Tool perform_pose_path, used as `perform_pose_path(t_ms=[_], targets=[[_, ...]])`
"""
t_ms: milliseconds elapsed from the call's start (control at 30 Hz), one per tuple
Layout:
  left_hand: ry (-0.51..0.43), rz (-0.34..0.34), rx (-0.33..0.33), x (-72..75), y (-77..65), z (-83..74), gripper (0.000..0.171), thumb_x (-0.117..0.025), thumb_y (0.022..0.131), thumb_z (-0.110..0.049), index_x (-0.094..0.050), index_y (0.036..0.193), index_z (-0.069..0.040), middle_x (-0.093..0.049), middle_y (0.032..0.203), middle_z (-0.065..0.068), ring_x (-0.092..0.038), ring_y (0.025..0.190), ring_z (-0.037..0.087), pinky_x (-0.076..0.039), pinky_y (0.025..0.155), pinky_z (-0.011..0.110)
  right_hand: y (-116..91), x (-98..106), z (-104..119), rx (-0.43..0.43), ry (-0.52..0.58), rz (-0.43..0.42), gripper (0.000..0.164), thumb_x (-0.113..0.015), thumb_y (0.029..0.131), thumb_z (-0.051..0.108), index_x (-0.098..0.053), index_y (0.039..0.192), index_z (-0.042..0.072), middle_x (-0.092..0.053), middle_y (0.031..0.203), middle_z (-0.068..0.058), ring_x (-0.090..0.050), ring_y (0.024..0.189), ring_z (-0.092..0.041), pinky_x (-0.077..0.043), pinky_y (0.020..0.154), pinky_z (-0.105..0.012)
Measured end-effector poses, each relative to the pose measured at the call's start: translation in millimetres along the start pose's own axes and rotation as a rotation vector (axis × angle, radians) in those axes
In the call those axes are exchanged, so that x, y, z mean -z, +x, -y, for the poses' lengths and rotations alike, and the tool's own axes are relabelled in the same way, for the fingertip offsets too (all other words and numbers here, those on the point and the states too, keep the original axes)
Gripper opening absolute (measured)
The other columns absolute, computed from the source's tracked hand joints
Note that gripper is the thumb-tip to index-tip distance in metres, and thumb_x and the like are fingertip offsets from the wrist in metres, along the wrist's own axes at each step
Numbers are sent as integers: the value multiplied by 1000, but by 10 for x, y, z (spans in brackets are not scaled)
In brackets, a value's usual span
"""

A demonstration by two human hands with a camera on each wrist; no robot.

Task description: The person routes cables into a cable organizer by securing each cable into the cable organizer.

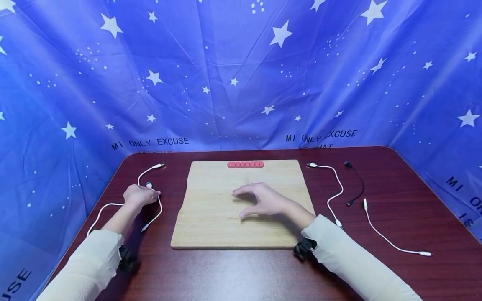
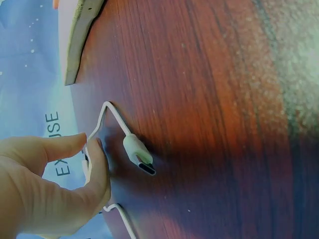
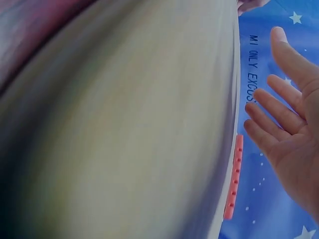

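My left hand [image 1: 140, 195], at the table's left side, pinches a short white USB cable [image 1: 160, 205] between thumb and fingers. Its USB-C plug [image 2: 138, 153] hangs toward the table in the left wrist view; the other plug [image 1: 149, 185] pokes up beside the fingers. Another white cable [image 1: 144, 172] runs beneath that hand, partly hidden by it. Over the wooden board [image 1: 211, 209] hovers my right hand [image 1: 265, 200], thumb and fingers spread apart and holding nothing. A red cable holder [image 1: 245, 164] with several slots lies along the board's far edge.
Right of the board lie a white cable [image 1: 340, 184], a short black cable [image 1: 362, 184] and another white cable [image 1: 388, 238] nearer the front. A blue star-patterned curtain [image 1: 226, 104] hangs behind the dark red table [image 1: 211, 271].
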State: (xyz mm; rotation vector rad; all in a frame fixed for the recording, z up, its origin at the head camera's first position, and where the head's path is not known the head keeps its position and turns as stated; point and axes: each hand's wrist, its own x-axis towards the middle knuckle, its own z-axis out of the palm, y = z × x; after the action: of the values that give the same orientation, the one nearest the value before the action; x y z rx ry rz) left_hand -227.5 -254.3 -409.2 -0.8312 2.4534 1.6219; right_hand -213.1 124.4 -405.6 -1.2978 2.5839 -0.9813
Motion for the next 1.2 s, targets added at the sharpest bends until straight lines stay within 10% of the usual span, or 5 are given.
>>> perform_pose_path(t_ms=[1200], targets=[[-94, 238, -63, -110, -242, -246, 18, -61, 87, 0, -59, 104, 7, -63, 67, -11, -64, 66, -1, -61, 70, 20, 591, -313, 380, -73, 147, 71, 53, -79, 79, 26, -62, 126, 9, -66, 128, -5, -59, 122, -21, -45, 110, -28]])
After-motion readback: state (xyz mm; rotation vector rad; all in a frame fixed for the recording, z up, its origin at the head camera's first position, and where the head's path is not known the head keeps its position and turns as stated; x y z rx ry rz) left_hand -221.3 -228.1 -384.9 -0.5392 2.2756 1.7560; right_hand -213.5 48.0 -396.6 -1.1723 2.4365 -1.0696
